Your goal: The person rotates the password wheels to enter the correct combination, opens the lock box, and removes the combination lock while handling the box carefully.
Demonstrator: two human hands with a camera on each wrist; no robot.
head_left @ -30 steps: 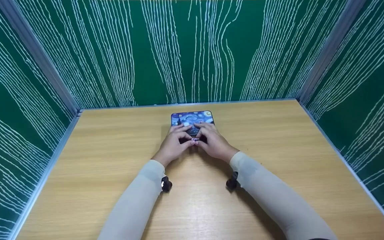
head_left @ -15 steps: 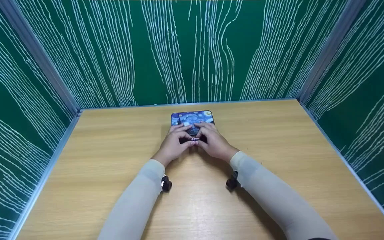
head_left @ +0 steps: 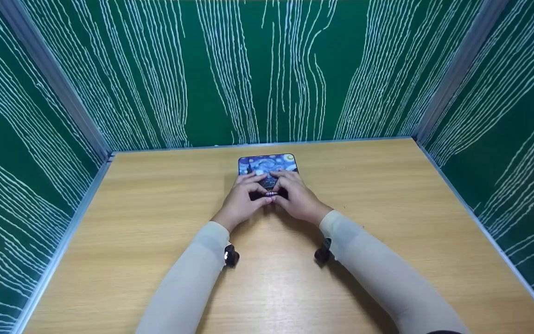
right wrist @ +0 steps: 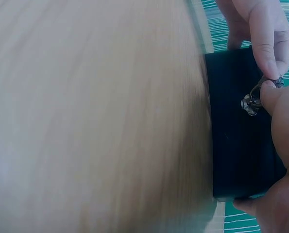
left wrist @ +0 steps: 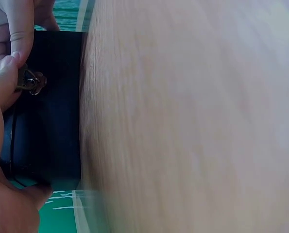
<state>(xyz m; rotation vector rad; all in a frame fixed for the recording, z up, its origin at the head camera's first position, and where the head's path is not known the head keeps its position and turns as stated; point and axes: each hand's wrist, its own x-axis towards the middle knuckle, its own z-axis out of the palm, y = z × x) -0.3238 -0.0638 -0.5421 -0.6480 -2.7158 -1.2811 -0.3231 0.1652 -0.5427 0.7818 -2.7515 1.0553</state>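
Note:
A dark box (head_left: pixel 267 163) with a blue swirling night-sky painting on its lid stands near the table's back edge. On its black front (left wrist: pixel 52 131), a metal latch (right wrist: pixel 249 104) carries a small padlock (right wrist: pixel 279 82) with a ridged, striped part, hanging by a thin looped shackle. My left hand (head_left: pixel 244 197) comes from the left, thumb and index finger pinching the padlock. From the other side my right hand (head_left: pixel 297 197) pinches it too, thumb tips almost meeting. The other fingers of both hands rest over the lid and sides. Fingertips hide most of the padlock.
The wooden table (head_left: pixel 155 260) reaches to green panels (head_left: pixel 211 93) with white wavy lines at the back and sides. Metal frame strips (head_left: pixel 471 208) edge it. A small black camera (head_left: pixel 232 256) sits on each wrist.

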